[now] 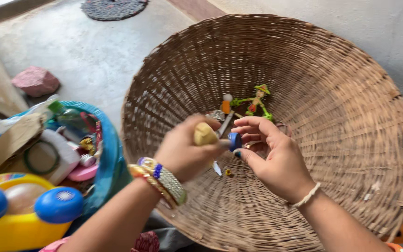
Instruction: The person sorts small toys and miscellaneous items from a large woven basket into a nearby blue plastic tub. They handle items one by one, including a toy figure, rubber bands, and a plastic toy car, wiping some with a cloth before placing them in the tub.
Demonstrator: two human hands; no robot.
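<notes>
above the wicker basket [350, 140], the left hand [183, 151] is closed around a small yellow toy [204, 135]. the right hand [271, 156] pinches a blue cap [234, 141] between thumb and fingers, just beside the yellow toy. inside the basket lie a green stick figure [256, 102], an orange peg [226, 105] and small bits. left of the basket, a blue bag [110, 158] holds mixed items, with a yellow and blue toy [19, 214] near it on the floor [94, 56].
</notes>
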